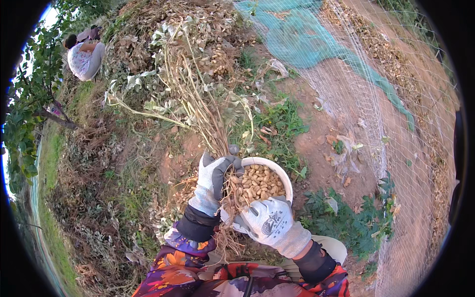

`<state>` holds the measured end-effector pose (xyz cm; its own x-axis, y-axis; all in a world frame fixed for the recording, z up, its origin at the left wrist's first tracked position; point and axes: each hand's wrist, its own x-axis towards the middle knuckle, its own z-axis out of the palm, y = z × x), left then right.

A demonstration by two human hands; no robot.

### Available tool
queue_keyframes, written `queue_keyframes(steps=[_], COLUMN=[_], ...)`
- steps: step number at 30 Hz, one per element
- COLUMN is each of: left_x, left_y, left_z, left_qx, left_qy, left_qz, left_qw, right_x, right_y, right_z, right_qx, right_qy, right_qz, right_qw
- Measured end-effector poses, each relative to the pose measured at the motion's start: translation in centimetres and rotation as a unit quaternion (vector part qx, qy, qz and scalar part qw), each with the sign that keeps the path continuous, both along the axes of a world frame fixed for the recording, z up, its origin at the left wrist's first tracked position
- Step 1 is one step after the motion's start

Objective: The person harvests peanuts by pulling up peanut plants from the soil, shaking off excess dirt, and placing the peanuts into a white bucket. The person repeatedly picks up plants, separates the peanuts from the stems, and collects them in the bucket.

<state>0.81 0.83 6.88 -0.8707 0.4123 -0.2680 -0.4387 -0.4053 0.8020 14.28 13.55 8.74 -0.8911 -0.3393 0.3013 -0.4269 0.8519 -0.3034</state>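
My left hand [219, 174], in a white and grey work glove, is closed around the lower stems of a bunch of dried peanut plants [196, 100]. The leafy tops point away from me and the roots [232, 208] hang towards my lap. Below and right of it stands a white bucket [286, 178] holding many unshelled peanuts [259, 182]. My right hand [265, 222], gloved alike, lies over the bucket's near rim beside the roots. Its fingertips are partly hidden, so whether they grip anything does not show.
Heaps of dried peanut plants [89, 200] lie to the left and ahead. White netting [404, 148] and green mesh [308, 41] spread at the right. Green weeds [345, 219] grow right of the bucket. A person [83, 59] sits at the far left near a leafy tree [26, 122].
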Motion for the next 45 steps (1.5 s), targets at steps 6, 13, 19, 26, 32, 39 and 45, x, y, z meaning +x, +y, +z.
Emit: queue_keyframes(steps=[6,13,19,26,32,39,45], left_x=[0.8,-1.4,1.0,3.1,3.3,2.5,4.4], left_y=[0.1,-2.4,-1.5,0.6,0.2,0.8,1.1], left_z=[0.3,0.6,-1.0,-2.1,-4.8,-4.3,-4.1], left_qx=[-0.042,-0.001,-0.010,-0.032,-0.265,-0.514,-0.618], left_qy=[-0.001,-0.036,0.048,0.050,0.196,0.399,0.447], left_qz=[0.023,0.078,0.042,0.018,0.028,0.081,0.027], left_qw=[0.999,0.996,0.998,0.998,0.944,0.755,0.646], right_x=[0.8,1.4,0.2,-0.8,0.2,1.1,-0.1], right_y=[-0.4,0.0,1.0,-0.3,-0.2,0.2,1.0], right_z=[1.8,1.6,-0.8,-2.7,-1.3,1.7,-0.2], right_qx=[-0.026,-0.082,-0.303,-0.326,-0.207,-0.195,-0.226], right_qy=[0.031,-0.010,-0.073,-0.147,-0.109,0.000,-0.013], right_qz=[0.018,-0.087,-0.150,-0.158,-0.150,-0.157,-0.196], right_qw=[0.999,0.993,0.938,0.921,0.961,0.968,0.954])
